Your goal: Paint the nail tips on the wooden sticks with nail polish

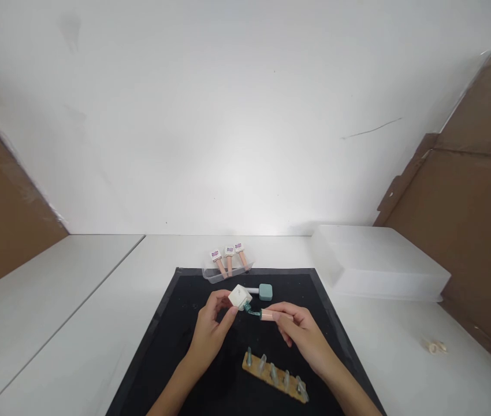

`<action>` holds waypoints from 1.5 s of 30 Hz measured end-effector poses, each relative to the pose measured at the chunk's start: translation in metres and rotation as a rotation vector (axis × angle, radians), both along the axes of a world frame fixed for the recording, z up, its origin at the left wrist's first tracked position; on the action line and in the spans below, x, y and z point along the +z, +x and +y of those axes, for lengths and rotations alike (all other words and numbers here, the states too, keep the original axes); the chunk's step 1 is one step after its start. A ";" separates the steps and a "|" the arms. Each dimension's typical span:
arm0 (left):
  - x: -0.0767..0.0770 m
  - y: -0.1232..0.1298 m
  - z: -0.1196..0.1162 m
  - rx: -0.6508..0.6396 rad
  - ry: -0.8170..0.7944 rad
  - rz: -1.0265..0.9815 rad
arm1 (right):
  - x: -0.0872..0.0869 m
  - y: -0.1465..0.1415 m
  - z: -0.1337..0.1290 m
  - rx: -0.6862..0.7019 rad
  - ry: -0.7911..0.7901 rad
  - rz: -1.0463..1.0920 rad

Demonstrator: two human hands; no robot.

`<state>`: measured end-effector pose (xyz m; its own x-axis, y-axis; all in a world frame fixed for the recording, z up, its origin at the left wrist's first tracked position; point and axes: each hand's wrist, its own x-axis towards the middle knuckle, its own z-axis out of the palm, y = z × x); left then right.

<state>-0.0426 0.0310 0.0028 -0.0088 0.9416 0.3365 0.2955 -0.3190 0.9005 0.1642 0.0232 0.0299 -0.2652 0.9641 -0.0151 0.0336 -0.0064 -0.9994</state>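
My left hand (pixel 215 320) grips a white square nail polish bottle (pixel 239 296), tilted with its green-stained neck toward the right. Between the fingers of my right hand (pixel 300 326) is a nail polish brush (pixel 269 315) with a pink cap handle. Its green-coated bristles are at the bottle's mouth; whether they touch the rim I cannot tell. Just behind the held bottle lies another bottle, pale green with a white cap (pixel 265 292). Nearer to me, a wooden strip (pixel 267 375) carries several upright nail tips, the leftmost dark green and others clear or partly greenish.
A clear plastic tray (pixel 214 277) at the back holds three white bottles with pink caps (pixel 229 252). Under my hands lies a black mat (pixel 189 300). A white box (pixel 388 268) stands at right, with small beige pieces (pixel 435 346) in front. Cardboard panels (pixel 471 190) flank the table.
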 end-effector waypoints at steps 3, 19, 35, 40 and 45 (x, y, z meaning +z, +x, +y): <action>-0.002 -0.001 0.001 -0.004 -0.001 0.037 | 0.005 0.001 -0.001 -0.015 -0.019 0.001; 0.003 0.009 0.024 -0.162 0.114 0.620 | 0.007 0.016 0.007 -0.171 -0.023 0.136; -0.014 0.013 0.044 -0.195 0.272 0.752 | 0.012 0.022 0.008 -0.198 -0.033 0.144; -0.012 0.013 0.037 -0.220 0.260 0.723 | 0.011 0.023 0.009 -0.197 -0.039 0.151; -0.011 0.014 0.035 -0.236 0.207 0.653 | 0.009 0.023 0.010 -0.204 -0.047 0.159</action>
